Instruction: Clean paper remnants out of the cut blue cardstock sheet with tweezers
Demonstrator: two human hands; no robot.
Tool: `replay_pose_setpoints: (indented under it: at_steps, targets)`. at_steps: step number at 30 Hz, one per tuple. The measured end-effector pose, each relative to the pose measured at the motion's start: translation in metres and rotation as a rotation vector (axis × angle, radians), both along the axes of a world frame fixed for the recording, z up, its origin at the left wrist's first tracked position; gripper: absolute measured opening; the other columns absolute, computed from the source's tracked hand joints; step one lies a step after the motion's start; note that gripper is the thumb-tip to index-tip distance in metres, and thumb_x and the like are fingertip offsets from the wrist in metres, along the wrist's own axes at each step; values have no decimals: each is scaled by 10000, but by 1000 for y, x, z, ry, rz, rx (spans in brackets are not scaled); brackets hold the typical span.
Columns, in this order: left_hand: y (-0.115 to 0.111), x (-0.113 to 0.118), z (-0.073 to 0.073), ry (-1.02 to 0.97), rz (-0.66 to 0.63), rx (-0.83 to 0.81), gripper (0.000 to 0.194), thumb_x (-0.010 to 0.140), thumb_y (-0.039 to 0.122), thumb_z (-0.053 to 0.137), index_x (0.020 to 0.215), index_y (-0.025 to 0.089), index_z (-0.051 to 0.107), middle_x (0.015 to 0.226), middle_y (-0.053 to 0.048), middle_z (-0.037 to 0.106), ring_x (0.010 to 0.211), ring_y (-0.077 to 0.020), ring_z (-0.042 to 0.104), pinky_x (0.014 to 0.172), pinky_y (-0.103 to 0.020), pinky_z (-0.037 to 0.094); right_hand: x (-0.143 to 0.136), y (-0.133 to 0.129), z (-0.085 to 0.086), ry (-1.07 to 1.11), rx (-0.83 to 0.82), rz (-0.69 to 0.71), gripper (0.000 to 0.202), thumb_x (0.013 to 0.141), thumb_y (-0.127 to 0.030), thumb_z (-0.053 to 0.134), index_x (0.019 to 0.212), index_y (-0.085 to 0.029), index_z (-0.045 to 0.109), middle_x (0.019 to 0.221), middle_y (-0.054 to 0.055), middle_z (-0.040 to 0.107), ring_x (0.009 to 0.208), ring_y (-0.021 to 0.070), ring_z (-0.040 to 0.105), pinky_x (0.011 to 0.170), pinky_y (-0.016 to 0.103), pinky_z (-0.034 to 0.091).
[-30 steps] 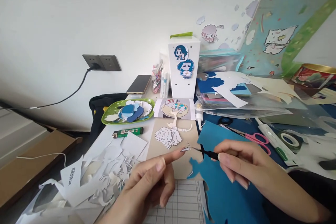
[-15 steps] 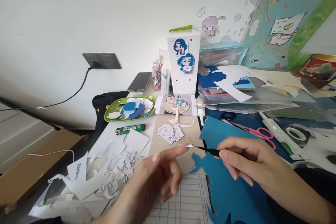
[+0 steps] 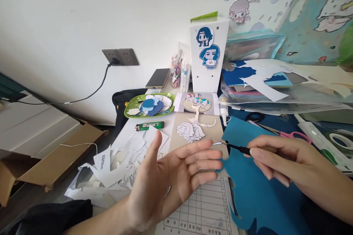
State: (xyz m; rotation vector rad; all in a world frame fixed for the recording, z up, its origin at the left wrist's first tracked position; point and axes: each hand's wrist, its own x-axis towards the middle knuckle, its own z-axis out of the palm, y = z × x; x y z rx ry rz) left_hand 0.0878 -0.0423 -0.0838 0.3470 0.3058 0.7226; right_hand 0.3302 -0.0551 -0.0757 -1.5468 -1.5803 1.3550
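Observation:
My left hand [image 3: 176, 176] is open, palm up, with its fingers stretched out and thumb raised. A tiny white paper sliver [image 3: 167, 191] appears to lie on its palm. Between thumb and fingers, my right hand [image 3: 284, 159] grips black tweezers [image 3: 242, 149]. At their tip, just beyond the left fingertips, is a small white paper piece [image 3: 217, 143]. Behind the hands lie cut-out line-drawn paper figures [image 3: 190, 132] on a beige board. A blue paper sheet [image 3: 256, 180] with cut edges spreads below the right hand, beside a printed grid sheet [image 3: 204, 205].
Paper scraps [image 3: 121, 172] are heaped at the left near a green lighter [image 3: 149, 126]. A green tray [image 3: 129, 107] holds paper cut-outs. Pink-handled scissors [image 3: 295, 136], a glue bottle [image 3: 224, 112] and a white tape roll [image 3: 342, 141] lie right. A white box [image 3: 208, 80] stands behind.
My left hand has turned from a pointing finger at the tweezers' tip to a flat, upturned palm. The tweezers have come slightly away from the fingertip. The view has shifted left.

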Motion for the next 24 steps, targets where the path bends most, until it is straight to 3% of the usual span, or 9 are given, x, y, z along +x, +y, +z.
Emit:
replay_pose_setpoints:
  at_steps: [8,11,14,17,18,20,22,24]
  targets:
    - [4,-2,-2,32,28,3,860,844,693,193,1228,3,532,1185,-197,583,1117,-272,526,1030,-371,343,11,8,9,-31,23,74,338,857,-469,530,673,-192,590,540,-28,515,445,77,422,435,200,325]
    - [3,-2,-1,150,57,101,781,855,673,187,1120,64,597,1064,-145,603,1029,-237,549,974,-346,398,21,15,12,-72,-25,151,326,856,-456,536,684,-188,605,543,-24,518,479,88,459,469,207,346]
    - [-2,-3,1,482,115,464,533,901,547,275,925,143,622,835,-67,583,810,-169,553,782,-271,465,25,20,15,-145,-75,181,314,860,-428,537,676,-181,602,554,-22,517,503,93,474,499,216,358]
    - [-8,-4,0,889,204,1110,146,873,255,475,863,174,597,782,-33,572,744,-139,532,677,-230,444,24,19,15,-178,-76,158,331,880,-416,511,656,-178,563,577,-22,528,515,90,486,509,213,370]
    - [-10,-4,-1,971,224,1345,115,838,163,504,896,170,603,805,-38,588,754,-142,536,677,-234,448,22,16,14,-176,-78,150,334,888,-414,499,656,-178,547,579,-24,534,514,87,490,510,209,377]
    - [-11,-4,-5,1065,285,1720,235,797,80,510,992,151,619,855,-58,625,775,-158,550,700,-261,471,17,9,12,-151,-111,124,328,906,-420,466,683,-186,521,561,-34,539,492,82,486,499,200,384]
    - [-10,-3,-9,1145,375,1909,285,801,85,503,1047,142,634,888,-69,654,797,-173,568,729,-288,489,11,-1,7,-113,-186,86,317,920,-447,423,739,-198,501,529,-49,535,451,82,467,467,194,381]
    - [-9,-2,-10,1244,380,1975,278,816,110,510,1051,146,653,899,-62,674,814,-176,588,754,-298,497,3,-13,1,-106,-243,47,341,929,-481,379,748,-207,472,529,-53,540,440,86,469,444,190,388]
